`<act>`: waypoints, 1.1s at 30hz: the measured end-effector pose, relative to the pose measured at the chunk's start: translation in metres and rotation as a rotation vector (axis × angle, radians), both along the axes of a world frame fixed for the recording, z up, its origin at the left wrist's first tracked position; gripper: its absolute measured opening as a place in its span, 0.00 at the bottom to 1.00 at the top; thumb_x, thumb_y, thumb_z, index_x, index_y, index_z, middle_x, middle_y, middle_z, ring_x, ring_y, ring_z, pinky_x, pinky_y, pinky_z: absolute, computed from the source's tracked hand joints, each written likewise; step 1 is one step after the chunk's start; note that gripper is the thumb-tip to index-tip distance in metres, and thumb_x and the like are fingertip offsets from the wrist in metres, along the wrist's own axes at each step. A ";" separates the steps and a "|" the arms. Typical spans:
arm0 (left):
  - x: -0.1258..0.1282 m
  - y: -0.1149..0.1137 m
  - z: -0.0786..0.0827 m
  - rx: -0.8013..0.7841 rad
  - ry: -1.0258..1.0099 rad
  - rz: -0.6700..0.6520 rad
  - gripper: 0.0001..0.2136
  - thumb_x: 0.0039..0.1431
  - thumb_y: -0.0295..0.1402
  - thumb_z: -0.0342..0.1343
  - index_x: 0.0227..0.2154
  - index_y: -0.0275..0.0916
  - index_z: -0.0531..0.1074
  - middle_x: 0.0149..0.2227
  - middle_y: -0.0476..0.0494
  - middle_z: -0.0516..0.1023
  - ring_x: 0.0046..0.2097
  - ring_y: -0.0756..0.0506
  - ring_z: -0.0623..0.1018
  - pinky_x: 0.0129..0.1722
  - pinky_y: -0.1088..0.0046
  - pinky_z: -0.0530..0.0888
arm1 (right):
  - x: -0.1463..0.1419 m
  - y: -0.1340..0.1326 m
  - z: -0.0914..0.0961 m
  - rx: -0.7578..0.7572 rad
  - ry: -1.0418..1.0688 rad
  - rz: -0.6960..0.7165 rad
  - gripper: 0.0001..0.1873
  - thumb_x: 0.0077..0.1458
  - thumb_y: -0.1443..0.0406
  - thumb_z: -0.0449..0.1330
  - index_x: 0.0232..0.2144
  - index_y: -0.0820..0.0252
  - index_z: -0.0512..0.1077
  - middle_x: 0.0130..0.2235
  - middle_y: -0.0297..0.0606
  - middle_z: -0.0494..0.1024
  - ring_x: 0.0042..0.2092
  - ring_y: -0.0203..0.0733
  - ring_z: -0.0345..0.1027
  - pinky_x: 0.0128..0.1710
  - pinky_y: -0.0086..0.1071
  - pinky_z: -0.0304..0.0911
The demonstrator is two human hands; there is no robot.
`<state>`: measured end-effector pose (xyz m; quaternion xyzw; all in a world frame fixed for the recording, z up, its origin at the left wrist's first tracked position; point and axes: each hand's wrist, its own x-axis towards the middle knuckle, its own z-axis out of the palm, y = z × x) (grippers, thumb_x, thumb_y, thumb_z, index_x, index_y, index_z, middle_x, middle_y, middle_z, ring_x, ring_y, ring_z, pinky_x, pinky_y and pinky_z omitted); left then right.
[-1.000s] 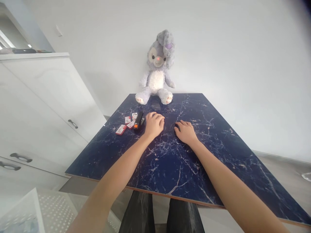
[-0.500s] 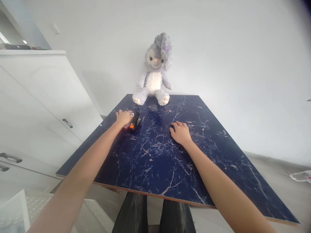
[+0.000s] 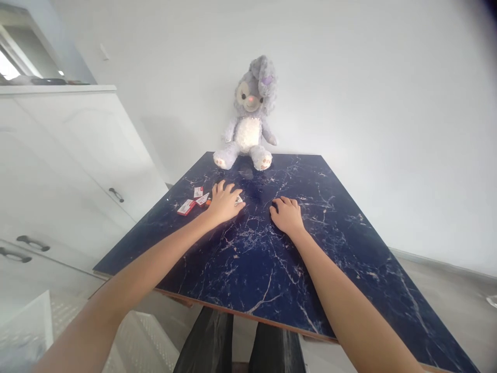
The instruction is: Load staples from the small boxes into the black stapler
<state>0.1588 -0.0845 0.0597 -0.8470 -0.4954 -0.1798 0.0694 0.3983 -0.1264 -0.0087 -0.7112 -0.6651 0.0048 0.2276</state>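
Note:
My left hand (image 3: 225, 202) reaches over the left-middle of the dark blue marbled table (image 3: 248, 280). Its fingers are spread, palm down. A small white item with dark marks (image 3: 238, 199) shows between thumb and forefinger, mostly hidden by the hand. At the wrist side a bit of orange (image 3: 208, 202) peeks out. Just left of the hand lie a red-and-white small box (image 3: 186, 207), a second one (image 3: 202, 200) and a white card-like piece with red edge (image 3: 198, 191). My right hand (image 3: 287, 213) rests on the table, fingers loosely bent, thumb apart, nothing visible in it.
A grey plush rabbit (image 3: 248, 129) sits at the table's far edge against the wall. A white cabinet (image 3: 77, 171) with dark handles stands to the left. White perforated baskets (image 3: 143, 336) are on the floor at lower left.
My left hand has moved right, off the red-and-white boxes and over the black item, which it now covers. Its fingers have spread. My right hand has stayed in place.

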 end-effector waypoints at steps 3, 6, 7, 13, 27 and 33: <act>-0.043 -0.019 -0.003 0.178 -0.142 0.105 0.20 0.69 0.43 0.49 0.59 0.47 0.73 0.65 0.42 0.69 0.70 0.30 0.57 0.68 0.44 0.51 | 0.000 -0.001 0.001 0.000 0.008 0.011 0.22 0.66 0.59 0.51 0.56 0.58 0.75 0.63 0.50 0.70 0.62 0.63 0.59 0.59 0.52 0.57; -0.091 0.001 0.002 0.026 -0.266 0.481 0.24 0.70 0.48 0.44 0.61 0.44 0.72 0.65 0.39 0.70 0.66 0.26 0.62 0.63 0.41 0.59 | -0.001 -0.002 0.004 0.001 0.012 0.007 0.22 0.66 0.59 0.51 0.56 0.59 0.75 0.61 0.49 0.71 0.60 0.63 0.59 0.58 0.51 0.57; -0.101 0.011 0.002 -0.136 -0.269 0.557 0.26 0.69 0.50 0.43 0.62 0.44 0.71 0.65 0.39 0.70 0.65 0.24 0.63 0.62 0.38 0.59 | -0.002 -0.003 0.005 0.001 0.013 -0.001 0.22 0.66 0.60 0.51 0.55 0.59 0.75 0.61 0.49 0.72 0.60 0.62 0.60 0.58 0.50 0.57; -0.085 0.056 -0.015 -0.380 -0.288 0.408 0.25 0.67 0.50 0.42 0.55 0.47 0.79 0.61 0.42 0.76 0.65 0.23 0.66 0.63 0.38 0.58 | -0.002 -0.004 0.009 0.000 0.023 -0.008 0.21 0.65 0.60 0.52 0.54 0.58 0.76 0.60 0.48 0.73 0.60 0.61 0.60 0.58 0.49 0.57; 0.030 -0.016 -0.017 -0.372 -0.353 -0.416 0.21 0.69 0.44 0.48 0.59 0.46 0.75 0.61 0.45 0.76 0.60 0.39 0.75 0.62 0.58 0.68 | 0.016 0.008 0.010 0.114 0.880 0.129 0.32 0.69 0.47 0.40 0.48 0.59 0.76 0.47 0.44 0.83 0.46 0.47 0.76 0.50 0.38 0.67; -0.067 -0.003 -0.014 0.121 -0.242 0.508 0.21 0.67 0.43 0.48 0.55 0.39 0.77 0.58 0.28 0.75 0.62 0.23 0.65 0.59 0.36 0.58 | 0.023 0.014 0.008 0.095 1.193 0.184 0.36 0.64 0.41 0.44 0.41 0.62 0.79 0.40 0.45 0.84 0.33 0.42 0.75 0.41 0.36 0.70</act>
